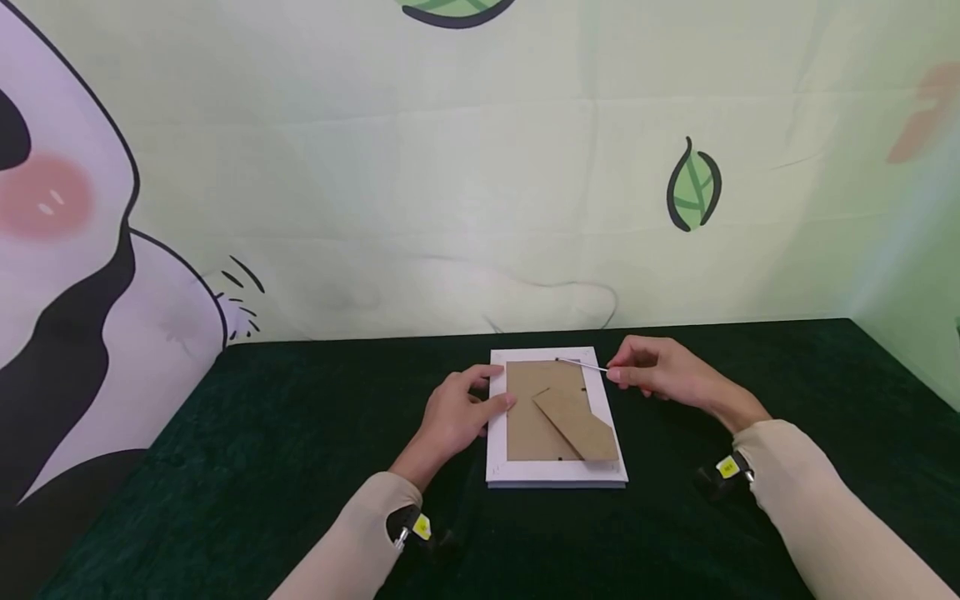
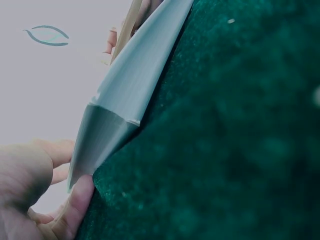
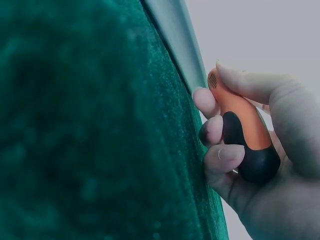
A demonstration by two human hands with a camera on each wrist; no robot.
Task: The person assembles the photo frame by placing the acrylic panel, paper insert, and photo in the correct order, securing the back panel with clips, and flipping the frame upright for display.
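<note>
with the white picture frame point(image 1: 556, 417) lying face down on the green worktop point(image 1: 225, 467), the left hand point(image 1: 457, 412) presses relaxed fingers on its left edge while the right hand point(image 1: 660, 375) grips an orange-handled screwdriver point(image 3: 240, 130), whose tip should stay low against the backing tab.

Head view bright, evenly lit, soft shadows; both wrist views dimmer, close and blurred.

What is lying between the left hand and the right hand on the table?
In the head view, a white picture frame lies face down between the left hand and the right hand, which holds a screwdriver.
</note>
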